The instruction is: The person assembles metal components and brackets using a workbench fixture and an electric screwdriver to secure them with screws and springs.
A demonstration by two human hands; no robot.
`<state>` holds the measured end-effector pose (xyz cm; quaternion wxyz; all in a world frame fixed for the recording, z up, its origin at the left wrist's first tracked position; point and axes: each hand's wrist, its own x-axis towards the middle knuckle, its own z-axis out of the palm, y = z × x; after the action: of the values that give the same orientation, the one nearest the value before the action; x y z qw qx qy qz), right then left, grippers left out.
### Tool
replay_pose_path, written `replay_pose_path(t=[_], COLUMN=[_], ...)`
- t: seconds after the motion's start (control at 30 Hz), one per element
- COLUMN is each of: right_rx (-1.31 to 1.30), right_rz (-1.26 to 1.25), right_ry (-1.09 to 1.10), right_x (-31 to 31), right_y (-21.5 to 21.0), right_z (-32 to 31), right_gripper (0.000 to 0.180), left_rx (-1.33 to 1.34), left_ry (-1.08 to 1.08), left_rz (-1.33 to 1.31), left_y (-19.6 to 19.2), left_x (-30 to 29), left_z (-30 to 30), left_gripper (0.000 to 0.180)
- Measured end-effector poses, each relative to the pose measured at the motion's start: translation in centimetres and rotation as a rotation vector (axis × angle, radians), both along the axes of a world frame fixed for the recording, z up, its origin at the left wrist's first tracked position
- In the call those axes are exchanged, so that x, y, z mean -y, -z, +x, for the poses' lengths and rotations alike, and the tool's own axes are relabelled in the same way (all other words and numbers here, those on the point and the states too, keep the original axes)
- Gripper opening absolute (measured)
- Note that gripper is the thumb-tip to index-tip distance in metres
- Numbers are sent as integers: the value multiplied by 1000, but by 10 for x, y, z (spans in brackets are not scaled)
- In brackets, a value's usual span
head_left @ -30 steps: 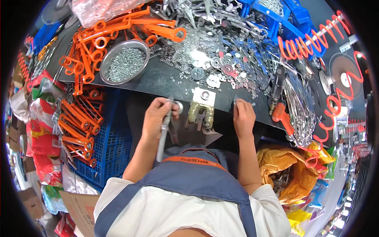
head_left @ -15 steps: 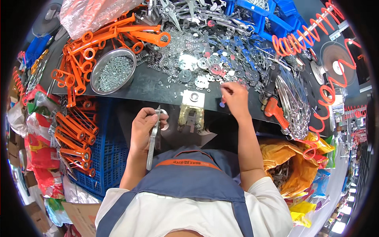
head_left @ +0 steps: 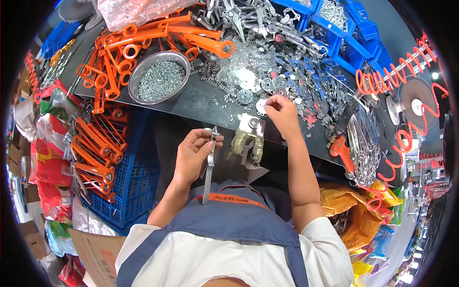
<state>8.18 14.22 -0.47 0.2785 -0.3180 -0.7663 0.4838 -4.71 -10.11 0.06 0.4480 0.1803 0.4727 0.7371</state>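
My left hand [head_left: 192, 154] grips a long flat metal blade piece [head_left: 209, 168] upright below the edge of the black worktable [head_left: 201, 103]. My right hand [head_left: 282, 115] reaches onto the table with fingers pinched over the scattered washers and small metal parts [head_left: 267, 81]; what it pinches is too small to tell. Between the hands a small metal fixture with a brass-coloured clamp [head_left: 250, 136] is mounted at the table edge.
A round steel bowl of small screws [head_left: 159, 79] sits at the table's left beside orange plastic-handled parts [head_left: 158, 40]. Blue bins [head_left: 334, 21] line the back. A blue crate of orange handles [head_left: 103, 162] stands at my left. An orange-handled tool [head_left: 342, 150] and orange coiled hoses [head_left: 406, 71] lie right.
My right hand moved from the table edge up onto the table, among the washers. My left hand with the blade piece stayed beside the fixture.
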Motion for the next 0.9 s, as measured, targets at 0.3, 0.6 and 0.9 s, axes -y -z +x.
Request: replay_pose_path(t=[0.3,0.6,0.9], right_rx=[-230,-356,36], right_rz=[-859,-839,294], right_ry=[-303,-255,37], right_x=[95,113,77], right_y=[-36,-30,-2], right_z=[19,17,60], right_gripper=[10,13,32], left_rx=[-362,-529,-34], left_ry=[12,-29,-91], left_rz=[3,-2,40], left_y=[-5,-4,-4], left_x=[-21,-17,-22], left_z=[28,32,19], left_gripper=[25,29,17])
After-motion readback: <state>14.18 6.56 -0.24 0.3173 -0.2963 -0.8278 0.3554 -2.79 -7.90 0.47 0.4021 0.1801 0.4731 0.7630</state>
